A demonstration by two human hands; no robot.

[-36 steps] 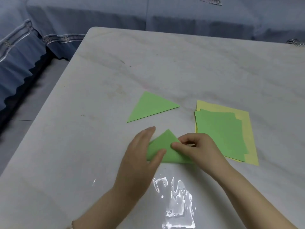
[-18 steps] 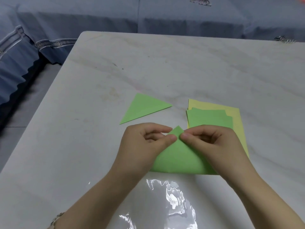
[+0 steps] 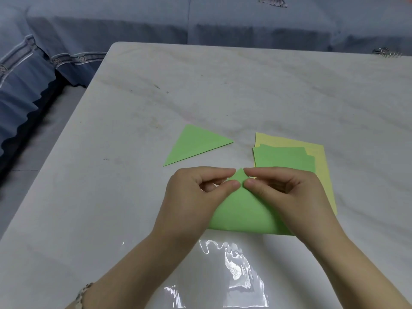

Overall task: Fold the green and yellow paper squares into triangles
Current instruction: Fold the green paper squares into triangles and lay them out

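A green paper (image 3: 243,212) folded over into a triangle lies on the marble table (image 3: 223,85), its point facing away from me. My left hand (image 3: 196,197) and my right hand (image 3: 287,197) each pinch its top corner between thumb and forefinger. A finished green triangle (image 3: 196,143) lies flat just beyond my left hand. To the right sits a stack of green squares (image 3: 285,159) on yellow squares (image 3: 318,166), partly hidden by my right hand.
A clear plastic bag (image 3: 229,273) lies on the table between my forearms. A blue-covered sofa (image 3: 133,18) runs along the far side and the left. The table's left edge (image 3: 55,148) slants toward me.
My hands moved from pressing the lower part of the fold to pinching the triangle's top corner together. The folded paper now lies wider and flatter.
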